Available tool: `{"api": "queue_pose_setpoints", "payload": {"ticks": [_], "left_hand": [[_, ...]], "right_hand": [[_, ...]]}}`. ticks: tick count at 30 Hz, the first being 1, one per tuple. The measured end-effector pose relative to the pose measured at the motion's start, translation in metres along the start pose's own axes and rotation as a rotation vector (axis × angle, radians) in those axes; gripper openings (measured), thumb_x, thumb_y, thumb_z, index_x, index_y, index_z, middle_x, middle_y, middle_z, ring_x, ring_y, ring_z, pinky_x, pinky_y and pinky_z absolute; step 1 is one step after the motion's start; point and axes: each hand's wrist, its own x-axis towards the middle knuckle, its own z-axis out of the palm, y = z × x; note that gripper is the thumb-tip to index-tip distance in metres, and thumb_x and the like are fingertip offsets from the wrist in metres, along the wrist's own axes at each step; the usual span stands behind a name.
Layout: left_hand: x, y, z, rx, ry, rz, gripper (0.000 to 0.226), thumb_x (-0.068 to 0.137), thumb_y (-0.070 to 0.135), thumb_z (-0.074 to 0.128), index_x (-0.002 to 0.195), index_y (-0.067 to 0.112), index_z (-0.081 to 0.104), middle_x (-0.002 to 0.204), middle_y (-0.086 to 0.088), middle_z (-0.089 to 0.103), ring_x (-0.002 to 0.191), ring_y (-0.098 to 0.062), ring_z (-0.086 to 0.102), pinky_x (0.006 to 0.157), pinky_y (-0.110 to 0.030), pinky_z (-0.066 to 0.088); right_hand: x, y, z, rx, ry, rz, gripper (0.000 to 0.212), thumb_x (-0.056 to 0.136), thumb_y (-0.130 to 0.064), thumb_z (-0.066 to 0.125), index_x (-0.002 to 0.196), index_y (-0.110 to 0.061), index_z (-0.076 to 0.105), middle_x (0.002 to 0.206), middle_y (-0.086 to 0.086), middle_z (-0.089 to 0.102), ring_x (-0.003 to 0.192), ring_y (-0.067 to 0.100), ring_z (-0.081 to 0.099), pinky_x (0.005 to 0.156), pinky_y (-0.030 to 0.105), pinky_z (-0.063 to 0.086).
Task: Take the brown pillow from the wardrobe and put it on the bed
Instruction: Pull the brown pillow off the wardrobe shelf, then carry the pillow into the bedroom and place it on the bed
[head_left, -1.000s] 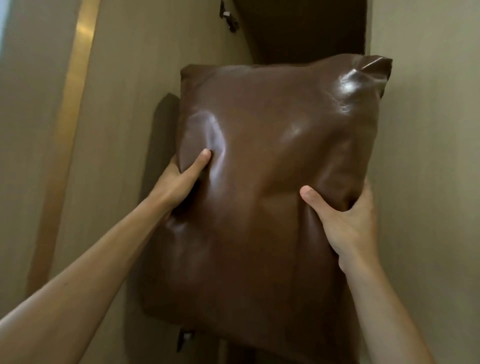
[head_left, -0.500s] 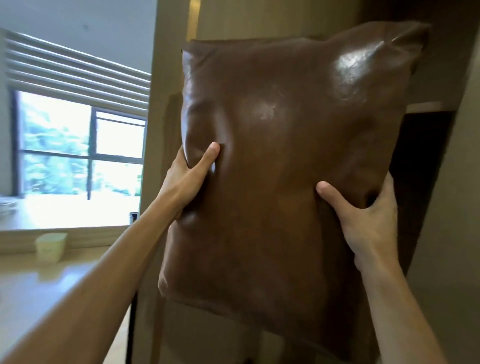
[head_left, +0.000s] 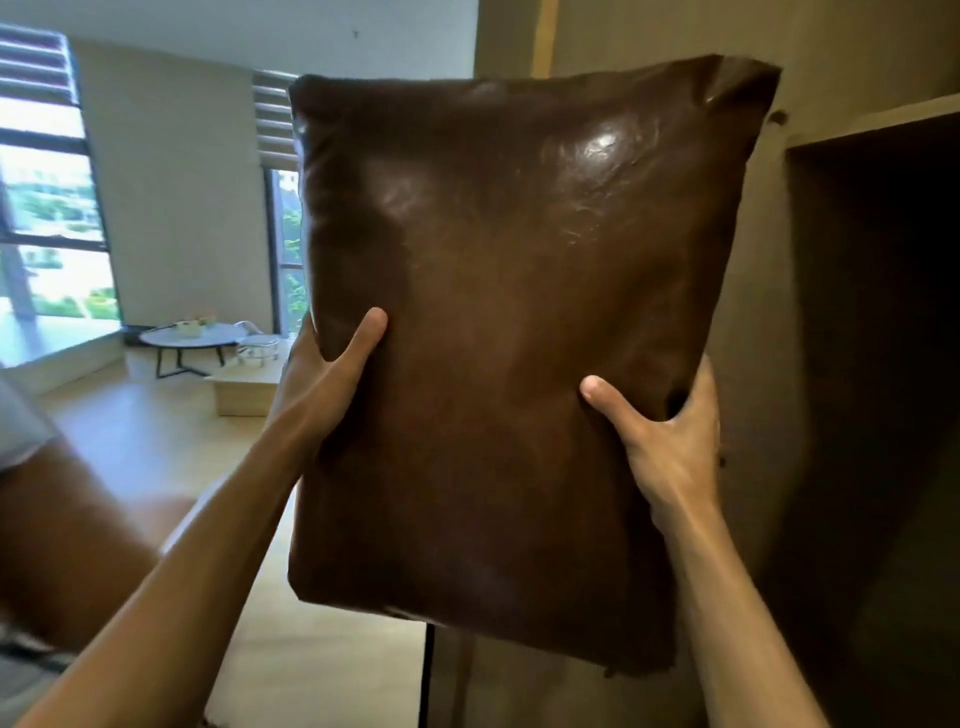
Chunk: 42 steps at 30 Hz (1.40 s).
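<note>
I hold the brown pillow (head_left: 498, 332), a glossy leather-like cushion, upright at chest height in front of me. My left hand (head_left: 327, 374) grips its left edge with the thumb pressed on the front face. My right hand (head_left: 670, 441) grips the right edge the same way, fingers wrapped behind. The wardrobe (head_left: 857, 322) stands at the right, its dark opening showing behind the pillow's right side. The pillow is clear of the opening. No bed is in view.
A round low table (head_left: 189, 340) with small items and a stool (head_left: 257, 348) stand at the far left by the windows (head_left: 49, 228). Light wooden floor (head_left: 156, 447) stretches between. A low wooden block (head_left: 244, 389) lies near the table. A wardrobe panel (head_left: 519, 41) rises behind the pillow.
My view has swung left, away from the wardrobe toward the room. The pillow has come out of the opening with both hands still gripping its edges.
</note>
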Motion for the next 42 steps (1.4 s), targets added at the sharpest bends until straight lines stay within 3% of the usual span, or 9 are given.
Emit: {"api": "queue_pose_setpoints", "payload": {"ticks": [9,14,17,21,23,27,32,37,42], "left_hand": [[0.001,-0.056,-0.1,0.151,0.222,-0.054,0.104,0.065,0.096,0.051,0.148,0.033,0.048,0.136,0.011,0.061,0.119,-0.013,0.057,0.099,-0.032,0.043],[0.012,-0.091,-0.147,0.232,0.29,-0.116,0.12,0.057,0.102,0.046,0.154,0.032,0.041,0.152,0.001,0.055,0.136,-0.026,0.053,0.114,-0.049,0.041],[0.02,-0.115,-0.165,0.249,0.331,-0.13,0.115,0.058,0.101,0.048,0.151,0.033,0.043,0.144,0.008,0.057,0.128,-0.019,0.054,0.109,-0.041,0.041],[0.034,-0.148,-0.181,0.249,0.361,-0.123,0.094,0.072,0.086,0.056,0.147,0.029,0.048,0.129,0.012,0.058,0.119,-0.01,0.055,0.102,-0.029,0.039],[0.042,-0.164,-0.186,0.245,0.381,-0.128,0.084,0.075,0.078,0.059,0.142,0.029,0.052,0.129,0.01,0.06,0.119,-0.011,0.057,0.102,-0.027,0.04],[0.055,-0.189,-0.185,0.234,0.413,-0.165,0.069,0.073,0.077,0.063,0.13,0.04,0.051,0.125,0.01,0.063,0.117,-0.011,0.059,0.099,-0.026,0.041],[0.077,-0.213,-0.171,0.283,0.482,-0.177,0.091,0.069,0.082,0.064,0.142,0.03,0.051,0.129,0.011,0.063,0.114,-0.007,0.061,0.1,-0.025,0.042],[0.099,-0.221,-0.153,0.317,0.56,-0.171,0.102,0.061,0.092,0.063,0.145,0.035,0.05,0.123,0.018,0.064,0.095,0.021,0.058,0.085,-0.01,0.041],[0.119,-0.231,-0.152,0.336,0.625,-0.212,0.104,0.057,0.092,0.065,0.144,0.036,0.051,0.122,0.019,0.065,0.101,0.012,0.06,0.093,-0.019,0.044]], "right_hand": [[-0.033,0.023,0.113,0.102,-0.232,0.025,0.11,0.054,-0.064,0.094,0.15,-0.047,0.044,0.141,-0.022,0.06,0.125,0.002,0.063,0.106,0.038,0.056],[-0.045,0.045,0.176,0.126,-0.362,0.083,0.12,0.051,-0.069,0.093,0.154,-0.044,0.039,0.145,-0.018,0.059,0.128,0.006,0.062,0.107,0.038,0.055],[-0.051,0.064,0.211,0.129,-0.4,0.115,0.123,0.049,-0.071,0.092,0.155,-0.045,0.036,0.144,-0.02,0.057,0.127,0.003,0.061,0.102,0.026,0.053],[-0.051,0.094,0.254,0.109,-0.458,0.142,0.126,0.051,-0.071,0.09,0.159,-0.043,0.03,0.13,-0.042,0.05,0.115,-0.017,0.055,0.09,0.007,0.046],[-0.049,0.108,0.274,0.098,-0.493,0.174,0.128,0.05,-0.072,0.089,0.159,-0.041,0.029,0.128,-0.042,0.05,0.112,-0.016,0.056,0.093,0.011,0.049],[-0.038,0.134,0.302,0.11,-0.559,0.235,0.127,0.049,-0.068,0.092,0.155,-0.036,0.029,0.141,-0.014,0.057,0.123,0.01,0.062,0.105,0.036,0.054],[-0.011,0.169,0.335,0.12,-0.614,0.254,0.125,0.045,-0.07,0.091,0.15,-0.038,0.03,0.12,-0.033,0.052,0.104,-0.009,0.058,0.094,0.029,0.053],[0.013,0.196,0.368,0.16,-0.655,0.261,0.121,0.05,-0.065,0.09,0.151,-0.033,0.031,0.134,-0.01,0.057,0.112,0.014,0.063,0.101,0.039,0.057],[0.026,0.217,0.409,0.227,-0.689,0.308,0.114,0.053,-0.065,0.089,0.149,-0.034,0.036,0.138,-0.004,0.06,0.113,0.014,0.066,0.099,0.039,0.058]]}}
